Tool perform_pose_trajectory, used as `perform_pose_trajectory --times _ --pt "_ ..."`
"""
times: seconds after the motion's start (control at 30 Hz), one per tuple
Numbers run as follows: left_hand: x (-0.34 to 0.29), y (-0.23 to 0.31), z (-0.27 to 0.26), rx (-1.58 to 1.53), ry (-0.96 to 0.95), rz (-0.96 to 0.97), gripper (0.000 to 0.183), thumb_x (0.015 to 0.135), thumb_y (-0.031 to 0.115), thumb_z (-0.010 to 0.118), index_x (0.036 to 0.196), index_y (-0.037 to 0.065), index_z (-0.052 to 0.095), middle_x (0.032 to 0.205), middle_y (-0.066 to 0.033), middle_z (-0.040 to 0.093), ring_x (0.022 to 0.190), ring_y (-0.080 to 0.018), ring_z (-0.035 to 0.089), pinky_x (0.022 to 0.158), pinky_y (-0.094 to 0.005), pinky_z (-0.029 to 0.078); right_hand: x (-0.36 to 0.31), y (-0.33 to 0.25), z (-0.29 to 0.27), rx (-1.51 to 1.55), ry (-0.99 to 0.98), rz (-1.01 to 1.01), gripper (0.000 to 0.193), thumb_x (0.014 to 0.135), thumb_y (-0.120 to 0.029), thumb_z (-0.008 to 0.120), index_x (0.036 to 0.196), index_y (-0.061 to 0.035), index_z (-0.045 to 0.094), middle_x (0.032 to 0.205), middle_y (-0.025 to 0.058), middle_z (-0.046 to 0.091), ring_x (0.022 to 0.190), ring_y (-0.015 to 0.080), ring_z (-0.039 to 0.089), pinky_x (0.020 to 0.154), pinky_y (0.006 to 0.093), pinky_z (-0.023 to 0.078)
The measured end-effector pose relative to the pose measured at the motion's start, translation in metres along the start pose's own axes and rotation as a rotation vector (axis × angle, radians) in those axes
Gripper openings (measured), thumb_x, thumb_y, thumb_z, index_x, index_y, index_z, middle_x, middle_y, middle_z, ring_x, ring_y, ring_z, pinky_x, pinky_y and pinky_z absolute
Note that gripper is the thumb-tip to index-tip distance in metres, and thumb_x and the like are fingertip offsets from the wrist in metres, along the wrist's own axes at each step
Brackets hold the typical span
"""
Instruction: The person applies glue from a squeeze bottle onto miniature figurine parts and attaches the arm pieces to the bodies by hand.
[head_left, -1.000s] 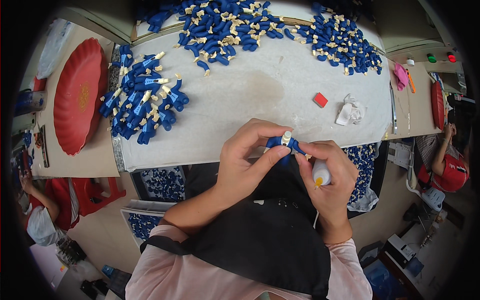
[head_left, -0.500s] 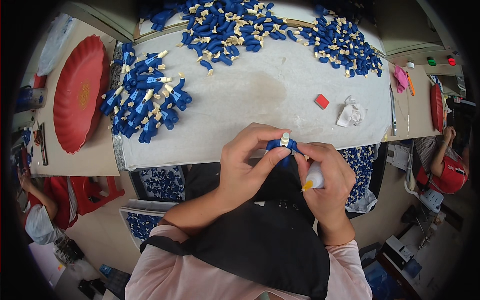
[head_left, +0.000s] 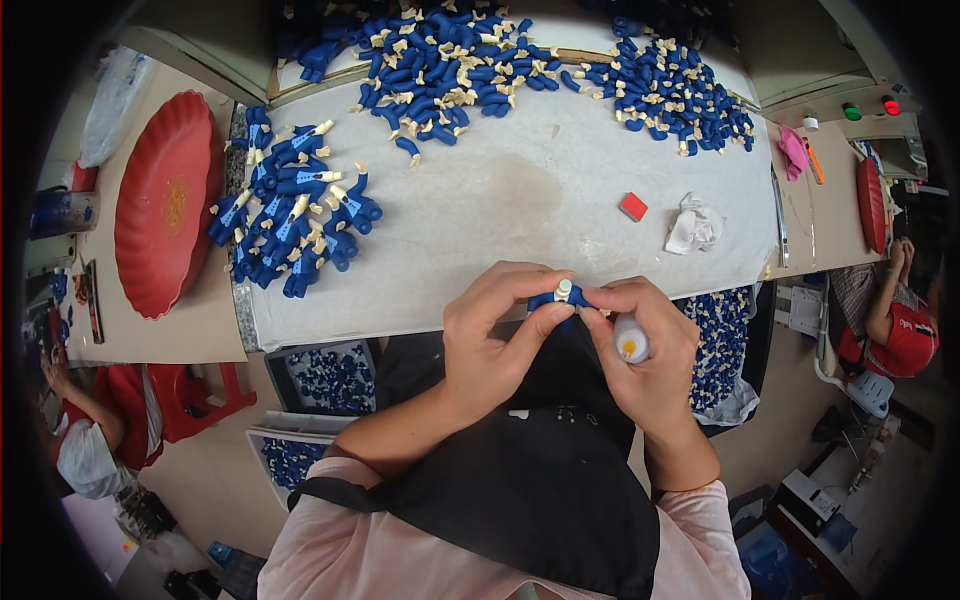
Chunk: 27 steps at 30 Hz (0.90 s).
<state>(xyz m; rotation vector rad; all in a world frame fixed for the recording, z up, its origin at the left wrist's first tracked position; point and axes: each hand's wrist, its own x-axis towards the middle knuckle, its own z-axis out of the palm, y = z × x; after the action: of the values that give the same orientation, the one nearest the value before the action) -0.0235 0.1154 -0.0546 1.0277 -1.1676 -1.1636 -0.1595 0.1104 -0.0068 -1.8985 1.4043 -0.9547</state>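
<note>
Just in front of the table's near edge, both hands hold a small blue figurine torso (head_left: 563, 296) with a cream neck pointing up. My left hand (head_left: 500, 325) pinches one side of it between thumb and forefinger. On its other side, the thumb and forefinger of my right hand (head_left: 655, 340) press at the shoulder. A white glue bottle (head_left: 631, 343) with a yellow tip is tucked under the right hand's fingers, its tip toward me. Fingers hide part of the torso. Assembled blue figurine bodies (head_left: 295, 205) with cream hands lie in a heap at the left.
Piles of loose blue arms (head_left: 430, 75) with cream hands cover the far side of the white table (head_left: 440, 240). A red box (head_left: 633, 207) and crumpled tissue (head_left: 693, 226) lie at right. A red scalloped tray (head_left: 165, 205) stands left. Bins (head_left: 325, 378) of blue parts sit below; co-workers (head_left: 905, 325) flank both sides.
The glue bottle has turned in my right hand, so its tip now faces me instead of pointing down-left. Both hands stay on the torso. The whole view has shifted slightly.
</note>
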Motion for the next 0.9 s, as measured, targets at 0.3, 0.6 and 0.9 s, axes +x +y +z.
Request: perform_pose_trajectory --times 0.3,0.6,0.9 --pt "0.007 -0.005 0.004 0.015 0.099 0.121 0.018 0.071 -0.004 0.06 0.089 -0.001 0.059 0.086 -0.012 0.058 0.078 -0.0182 0.057 0.067 -0.0238 0.046 0.006 0.0 0.007 0.088 0.089 0.138 0.014 0.07 0.002 0.063 0.083 0.0009 0.058 0.061 0.0003 0.052 0.055 0.0032 0.043 0.048 0.0161 0.033" --pt "0.008 -0.013 0.003 -0.132 0.191 0.09 0.017 0.073 -0.005 0.058 0.09 -0.002 0.058 0.094 -0.0116 0.057 0.081 -0.0154 0.055 0.067 -0.0236 0.044 0.012 -0.001 0.016 0.113 0.084 0.197 0.014 0.068 -0.002 0.062 0.08 0.0002 0.056 0.07 0.0115 0.059 0.061 0.0208 0.059 0.054 0.0261 0.045" --pt "0.011 -0.016 0.002 0.034 0.177 0.059 0.018 0.075 0.001 0.058 0.093 -0.002 0.058 0.09 -0.0116 0.058 0.079 -0.0162 0.055 0.068 -0.0238 0.043 0.012 0.007 0.03 0.138 0.156 0.217 0.012 0.068 -0.002 0.061 0.078 0.0003 0.055 0.069 0.0116 0.058 0.061 0.0228 0.059 0.054 0.0276 0.044"
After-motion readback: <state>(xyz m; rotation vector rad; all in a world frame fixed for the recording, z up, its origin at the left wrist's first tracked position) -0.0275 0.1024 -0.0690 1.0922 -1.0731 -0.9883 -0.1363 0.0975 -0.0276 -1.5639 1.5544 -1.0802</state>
